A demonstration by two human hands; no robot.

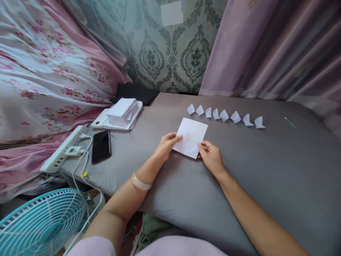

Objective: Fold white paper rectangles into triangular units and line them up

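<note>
A square sheet of white paper is held tilted a little above the grey-covered table. My left hand pinches its left edge, thumb on top and fingers underneath. Near the lower right corner, my right hand grips the sheet the same way; its fingertips are partly hidden behind the paper. Beyond the sheet stands a row of several small folded white paper shapes, running off to the right. A stack of white paper lies at the back left.
Left of my arms, a black phone lies beside a white power strip with plugged-in cables. A blue fan stands at the lower left. Curtains and patterned wallpaper border the grey table.
</note>
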